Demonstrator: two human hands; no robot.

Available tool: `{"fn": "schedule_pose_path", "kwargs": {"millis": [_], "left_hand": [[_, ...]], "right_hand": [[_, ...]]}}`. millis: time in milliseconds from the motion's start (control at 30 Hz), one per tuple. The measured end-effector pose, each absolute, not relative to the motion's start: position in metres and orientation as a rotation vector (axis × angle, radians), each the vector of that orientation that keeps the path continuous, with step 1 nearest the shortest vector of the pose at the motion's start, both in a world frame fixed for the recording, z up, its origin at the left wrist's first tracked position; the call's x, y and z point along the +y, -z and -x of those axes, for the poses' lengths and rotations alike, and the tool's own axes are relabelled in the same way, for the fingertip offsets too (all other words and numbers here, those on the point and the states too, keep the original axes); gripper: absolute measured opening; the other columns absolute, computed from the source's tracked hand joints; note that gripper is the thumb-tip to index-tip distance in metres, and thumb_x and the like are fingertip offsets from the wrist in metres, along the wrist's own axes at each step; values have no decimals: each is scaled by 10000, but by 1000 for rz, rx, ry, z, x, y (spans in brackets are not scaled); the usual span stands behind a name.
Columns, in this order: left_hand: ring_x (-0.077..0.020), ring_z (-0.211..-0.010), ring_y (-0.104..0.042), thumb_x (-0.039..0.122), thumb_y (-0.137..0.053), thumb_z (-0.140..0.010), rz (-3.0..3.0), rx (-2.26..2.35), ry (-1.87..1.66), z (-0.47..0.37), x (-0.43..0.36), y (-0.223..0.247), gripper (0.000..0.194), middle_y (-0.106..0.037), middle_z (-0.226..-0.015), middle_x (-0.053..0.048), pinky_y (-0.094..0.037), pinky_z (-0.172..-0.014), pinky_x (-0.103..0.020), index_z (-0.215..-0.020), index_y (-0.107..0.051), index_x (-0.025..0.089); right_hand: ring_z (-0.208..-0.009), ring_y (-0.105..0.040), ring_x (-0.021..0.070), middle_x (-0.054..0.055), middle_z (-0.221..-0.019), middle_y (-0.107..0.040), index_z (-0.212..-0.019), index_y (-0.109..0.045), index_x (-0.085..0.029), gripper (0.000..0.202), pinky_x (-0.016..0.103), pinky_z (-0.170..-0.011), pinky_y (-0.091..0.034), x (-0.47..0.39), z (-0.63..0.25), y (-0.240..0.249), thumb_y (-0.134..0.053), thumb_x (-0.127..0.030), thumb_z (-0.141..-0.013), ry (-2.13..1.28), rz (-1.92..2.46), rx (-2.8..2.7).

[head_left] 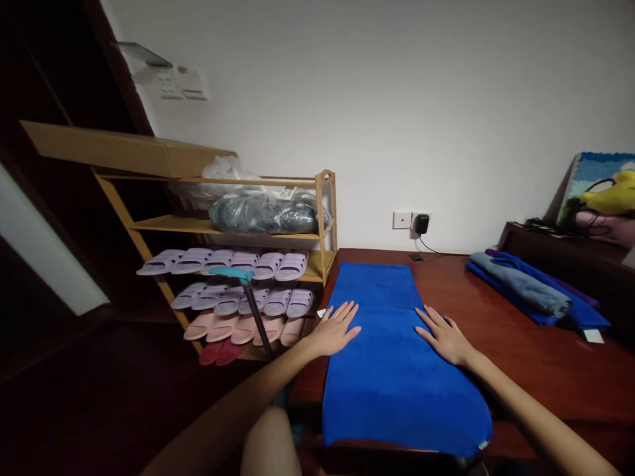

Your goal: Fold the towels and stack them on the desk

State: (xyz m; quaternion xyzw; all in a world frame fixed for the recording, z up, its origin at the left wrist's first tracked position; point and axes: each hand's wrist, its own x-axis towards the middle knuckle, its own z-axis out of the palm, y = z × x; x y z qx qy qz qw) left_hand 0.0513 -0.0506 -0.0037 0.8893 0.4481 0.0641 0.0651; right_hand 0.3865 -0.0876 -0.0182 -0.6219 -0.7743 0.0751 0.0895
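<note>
A long blue towel (387,370) lies spread over the dark red wooden table (501,330), its near end reaching the front edge. My left hand (336,329) rests flat on the towel's left edge, fingers together and thumb out. On the opposite edge lies my right hand (444,334), palm down with fingers stretched. Neither hand grips anything. Between them a faint crease runs across the cloth. A small white tag (321,313) sticks out beside my left fingers.
Several folded towels (526,287) lie on the table's right side. A wooden shoe rack (325,225) with several slippers (268,264) stands at left, a teal-topped pole (255,311) before it. A black adapter (421,224) is plugged into the wall.
</note>
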Motion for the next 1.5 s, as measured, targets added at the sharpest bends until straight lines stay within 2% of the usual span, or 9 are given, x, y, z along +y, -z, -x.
{"fn": "schedule_pose_path", "kwargs": {"millis": [467,567,700,800,900,1033,1167,1333,1500], "left_hand": [[-269,-1382,-259,568,-316,-946,-2717,1284,-291,-40,-122,-4,602,-281,-1512,-86,-213,-1097,-490,-1458,-287,251],[-260,-1322,-373,512,-331,-963,-2674,1306,-355,-39,-120,-9,505,-418,-1443,-77,-270,-1070,-468,-1374,-441,240],[-221,-1086,-549,314,-415,-960,-2686,1348,-570,-38,-105,-15,288,-643,-1139,-61,-372,-964,-390,-1130,-629,221],[-221,-1021,-543,246,-527,-889,-2627,1360,-553,-36,-92,-18,206,-627,-1025,-50,-393,-893,-376,-1068,-624,214],[-201,-961,-537,224,-607,-817,-2495,1340,-475,-34,-79,-19,163,-585,-927,-19,-387,-861,-341,-980,-613,212],[-185,-866,-534,221,-665,-739,-2412,1330,-458,-32,-72,-23,115,-541,-829,-3,-402,-790,-290,-820,-591,186],[-176,-848,-530,265,-629,-755,-2366,1228,-574,-23,-82,-38,107,-553,-862,-7,-405,-778,-274,-780,-556,191],[-120,-598,-485,367,-562,-822,-2053,1102,-629,-11,-110,-66,184,-498,-627,58,-353,-566,-212,-820,-506,192],[-133,-637,-559,368,-644,-768,-1891,1072,-753,-3,-133,-100,209,-600,-664,28,-410,-599,-220,-801,-557,181]], "right_hand": [[-1402,-193,221,8,-1532,-205,-1464,-196,-383,618,491,-1114,-216,-164,-387,15,-269,-627,-900,-167,1804,-2284],[-1388,-245,211,-2,-1512,-267,-1458,-226,-380,580,474,-1105,-246,-166,-393,17,-248,-593,-920,-228,1780,-2251],[-1328,-366,218,29,-1424,-435,-1394,-389,-320,525,461,-1053,-314,-153,-411,26,-227,-525,-939,-171,1754,-2125],[-1259,-439,257,78,-1352,-505,-1238,-547,-275,472,484,-985,-350,-141,-425,30,-281,-500,-921,-105,1768,-2065],[-1162,-504,276,102,-1245,-569,-1038,-604,-241,376,470,-910,-386,-134,-431,29,-372,-490,-880,-162,1732,-2062],[-916,-584,233,79,-973,-636,-881,-527,-224,275,396,-805,-428,-134,-430,21,-420,-475,-857,-277,1642,-2019],[-677,-552,155,28,-771,-596,-828,-463,-219,289,283,-659,-445,-146,-432,4,-402,-497,-881,-473,1520,-1936],[-878,-613,192,63,-948,-654,-941,-581,-196,346,268,-776,-487,-170,-440,-34,-541,-517,-818,-626,1428,-1785],[-854,-646,232,58,-874,-695,-836,-691,-206,341,273,-766,-522,-195,-442,-76,-629,-527,-738,-611,1481,-1757]]}}
